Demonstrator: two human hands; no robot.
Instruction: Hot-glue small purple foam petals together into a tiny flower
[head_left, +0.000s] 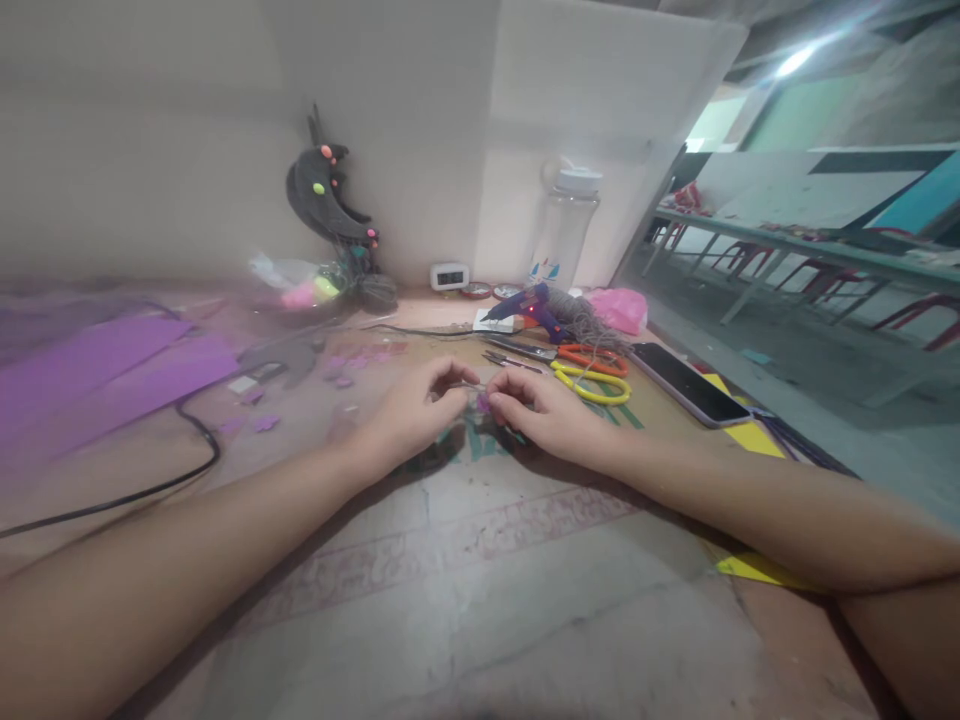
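Observation:
Both my hands meet over the middle of the work table [465,600]. My left hand [416,405] and my right hand [544,410] have their fingers pinched together on a small purple piece [484,402] held between them, with a thin wire or pin showing at the fingertips. Both forearms rest low over the table surface. Just beyond my right hand lie yellow-handled scissors [592,385] and orange-handled scissors [592,358].
A blue glue gun [532,308] with grey twine [581,322], a phone [686,385], a pink bag [619,308], a water bottle [564,228], a small clock [450,276], purple foam sheets [97,375], a black cable [191,430] and a dark crescent figure [326,195] surround me.

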